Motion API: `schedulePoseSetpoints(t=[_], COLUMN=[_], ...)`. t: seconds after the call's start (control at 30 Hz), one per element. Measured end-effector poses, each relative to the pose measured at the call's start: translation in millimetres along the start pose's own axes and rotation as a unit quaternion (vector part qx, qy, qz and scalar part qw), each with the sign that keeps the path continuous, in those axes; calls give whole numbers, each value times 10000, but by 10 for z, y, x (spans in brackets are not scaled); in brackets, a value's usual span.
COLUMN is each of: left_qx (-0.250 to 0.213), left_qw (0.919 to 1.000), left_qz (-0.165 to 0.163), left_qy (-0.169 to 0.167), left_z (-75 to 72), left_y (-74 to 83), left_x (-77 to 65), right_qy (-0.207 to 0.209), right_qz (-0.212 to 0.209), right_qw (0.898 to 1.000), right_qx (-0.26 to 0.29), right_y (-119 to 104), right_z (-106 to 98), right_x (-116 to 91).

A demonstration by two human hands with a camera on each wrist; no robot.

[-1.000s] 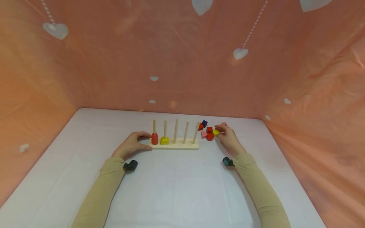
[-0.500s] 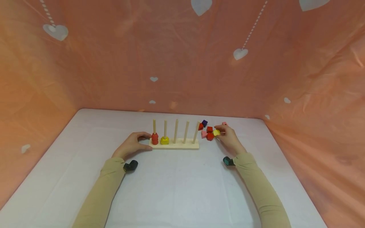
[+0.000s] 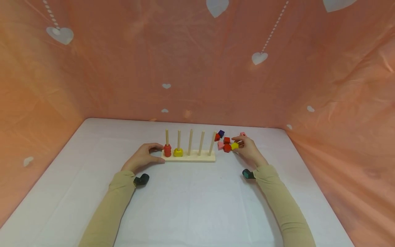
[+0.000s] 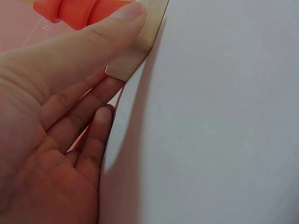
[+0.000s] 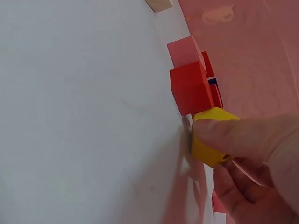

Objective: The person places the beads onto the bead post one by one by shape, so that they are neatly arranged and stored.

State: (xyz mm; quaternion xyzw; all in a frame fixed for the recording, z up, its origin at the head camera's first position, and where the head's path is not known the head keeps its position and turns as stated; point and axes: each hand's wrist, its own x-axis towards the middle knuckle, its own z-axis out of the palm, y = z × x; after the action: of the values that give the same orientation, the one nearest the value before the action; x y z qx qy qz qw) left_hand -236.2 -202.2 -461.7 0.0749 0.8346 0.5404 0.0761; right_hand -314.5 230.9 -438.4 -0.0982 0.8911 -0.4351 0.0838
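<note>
My left hand (image 3: pixel 143 157) grips the left end of a pale wooden peg board (image 3: pixel 197 158), thumb in front and fingers behind. Stacked red beads (image 3: pixel 167 151) fill the bottom of its leftmost peg, and a yellow bead (image 3: pixel 178 153) sits low on the second. The other pegs are bare. To the right of the board, my right hand (image 3: pixel 249 151) pinches a loose yellow bead (image 5: pixel 210 151) between thumb and fingers. A hole shows in that bead's side in the right wrist view. It is close beside a red faceted bead (image 5: pixel 190 88); whether they touch I cannot tell.
Near the right hand lie a pink bead (image 3: pixel 220 145), a red bead (image 3: pixel 226 140), another red one (image 3: pixel 217 137) and a dark purple one (image 3: pixel 221 133). Behind that hand a further pink bead (image 3: pixel 242 134) partly shows. A patterned orange cloth (image 3: pixel 197 68) hangs along the table's back edge.
The yellow bead in my right fingers has turned and shifted slightly right and towards me. My left hand and the peg board have stayed put.
</note>
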Motion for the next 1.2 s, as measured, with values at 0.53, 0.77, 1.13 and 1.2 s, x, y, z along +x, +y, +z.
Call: schedulePoseSetpoints(t=[0.53,0.77,1.13,1.2], left_qx=[68,142,175,161], left_qw=[10000,9999,9998,9998], left_qz=[-60,33,93,104], left_qy=[27,7,11,26], left_z=[-4,-6,0,-4], left_y=[-20,-2,-23,-18], left_x=[-3,10,13,8], right_qy=[347,675,889,828], right_qz=[-446,-1269,-2136,-2170], right_qw=[9984,9886,9585,9554], right_qx=[-23,440,1667,1824], right_y=[-186,-498,-1182,-1304], right_z=[-134,-186,40,103], right_x=[-108,-132,-219,-225])
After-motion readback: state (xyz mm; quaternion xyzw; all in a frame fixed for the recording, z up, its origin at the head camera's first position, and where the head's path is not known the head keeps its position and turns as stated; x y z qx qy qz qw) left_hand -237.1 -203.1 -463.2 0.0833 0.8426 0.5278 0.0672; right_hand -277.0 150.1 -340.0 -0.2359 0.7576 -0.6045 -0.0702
